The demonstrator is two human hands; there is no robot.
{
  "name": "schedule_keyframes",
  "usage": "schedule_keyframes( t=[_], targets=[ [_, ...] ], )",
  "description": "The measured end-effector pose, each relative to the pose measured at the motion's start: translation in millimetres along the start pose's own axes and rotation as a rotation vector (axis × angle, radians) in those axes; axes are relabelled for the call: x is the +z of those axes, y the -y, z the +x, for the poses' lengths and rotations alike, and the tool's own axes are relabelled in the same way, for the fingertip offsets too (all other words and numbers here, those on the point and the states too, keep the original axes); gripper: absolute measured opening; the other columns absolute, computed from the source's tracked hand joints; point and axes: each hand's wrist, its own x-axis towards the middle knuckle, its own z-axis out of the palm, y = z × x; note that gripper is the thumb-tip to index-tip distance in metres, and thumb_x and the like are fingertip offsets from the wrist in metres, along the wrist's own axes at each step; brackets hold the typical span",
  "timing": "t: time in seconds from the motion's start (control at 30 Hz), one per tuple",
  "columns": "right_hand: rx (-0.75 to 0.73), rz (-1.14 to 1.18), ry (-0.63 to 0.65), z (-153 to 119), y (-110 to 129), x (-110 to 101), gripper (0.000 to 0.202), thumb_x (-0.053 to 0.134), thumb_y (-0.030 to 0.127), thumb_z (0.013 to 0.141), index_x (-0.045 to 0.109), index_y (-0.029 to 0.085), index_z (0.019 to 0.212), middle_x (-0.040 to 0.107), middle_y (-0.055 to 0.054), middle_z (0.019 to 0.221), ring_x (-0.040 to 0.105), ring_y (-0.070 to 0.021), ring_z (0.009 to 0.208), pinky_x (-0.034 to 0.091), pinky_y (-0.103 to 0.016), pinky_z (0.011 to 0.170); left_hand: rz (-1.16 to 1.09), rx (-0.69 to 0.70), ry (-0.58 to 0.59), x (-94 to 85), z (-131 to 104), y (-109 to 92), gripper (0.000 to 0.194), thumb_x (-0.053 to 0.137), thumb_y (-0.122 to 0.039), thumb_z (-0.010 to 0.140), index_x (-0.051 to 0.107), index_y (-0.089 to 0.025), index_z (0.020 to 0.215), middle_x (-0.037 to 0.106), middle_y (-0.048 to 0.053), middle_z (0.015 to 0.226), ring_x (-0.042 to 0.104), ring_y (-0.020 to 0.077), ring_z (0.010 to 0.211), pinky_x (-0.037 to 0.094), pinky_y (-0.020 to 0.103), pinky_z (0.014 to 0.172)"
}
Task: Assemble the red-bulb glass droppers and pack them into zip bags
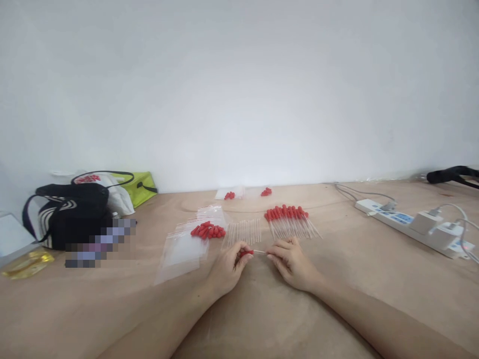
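Between the fingers of my left hand [231, 266] is a small red piece [246, 253]. A thin white stick [259, 252] runs from it to the pinched fingertips of my right hand [294, 263]. Just beyond my hands lies a row of bare white sticks [245, 231]. To its right are several sticks with red tips [287, 214], laid side by side. Loose red pieces [208, 231] form a pile on clear zip bags [181, 253] to the left of my left hand.
Two small red clusters [229, 195] [266, 192] lie near the wall, with clear bags. A black bag [75, 212], a green bag [140, 188] and a yellow packet [28, 264] are at the left. A power strip [400, 218] with chargers and cables stands at the right.
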Motion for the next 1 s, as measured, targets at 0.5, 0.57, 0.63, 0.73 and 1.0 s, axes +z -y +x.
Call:
schedule_keyframes(
  t=[0.5, 0.57, 0.63, 0.73, 1.0],
  targets=[
    [-0.156, -0.22, 0.087, 3, -8, -3, 0.022, 0.04, 0.013, 0.081, 0.06, 0.02, 0.084, 0.058, -0.001, 0.071, 0.048, -0.0105, 0.064, 0.022, -0.027, 0.063, 0.061, 0.228, 0.144, -7.4, -1, -8, 0.021, 0.042, -0.025, 0.083, 0.063, -0.019, 0.08, 0.063, 0.003, 0.072, 0.058, 0.0146, 0.066, 0.045, 0.024, 0.062],
    [-0.16, -0.272, 0.068, 2, -6, -2, 0.021, 0.041, 0.011, 0.079, 0.06, 0.019, 0.08, 0.057, -0.001, 0.069, 0.046, -0.0104, 0.061, 0.02, -0.028, 0.061, 0.083, 0.216, 0.15, -6.7, -1, -7, 0.021, 0.043, -0.025, 0.083, 0.063, -0.019, 0.08, 0.063, 0.003, 0.073, 0.058, 0.0146, 0.066, 0.044, 0.024, 0.061],
    [-0.156, -0.289, 0.051, 2, -4, 0, 0.021, 0.041, 0.01, 0.078, 0.06, 0.018, 0.078, 0.057, 0.0, 0.067, 0.044, -0.0103, 0.059, 0.019, -0.028, 0.06, 0.107, 0.208, 0.142, -5.9, -1, -6, 0.02, 0.043, -0.025, 0.083, 0.062, -0.018, 0.079, 0.063, 0.003, 0.071, 0.057, 0.0142, 0.064, 0.044, 0.023, 0.06],
    [-0.152, -0.25, 0.034, 0, 1, 2, 0.021, 0.039, 0.011, 0.079, 0.059, 0.018, 0.077, 0.057, -0.001, 0.068, 0.044, -0.0105, 0.059, 0.019, -0.028, 0.061, 0.142, 0.234, 0.139, -4.9, -2, -5, 0.02, 0.043, -0.025, 0.082, 0.061, -0.018, 0.077, 0.06, 0.002, 0.067, 0.054, 0.0135, 0.06, 0.042, 0.023, 0.057],
    [-0.146, -0.146, 0.034, -3, 9, 7, 0.023, 0.037, 0.015, 0.082, 0.058, 0.018, 0.074, 0.056, -0.001, 0.064, 0.047, -0.012, 0.063, 0.022, -0.027, 0.062, 0.105, 0.308, 0.186, -2.9, -8, -3, 0.018, 0.042, -0.024, 0.083, 0.059, -0.017, 0.082, 0.059, 0.004, 0.072, 0.054, 0.014, 0.062, 0.043, 0.024, 0.059]
  ],
)
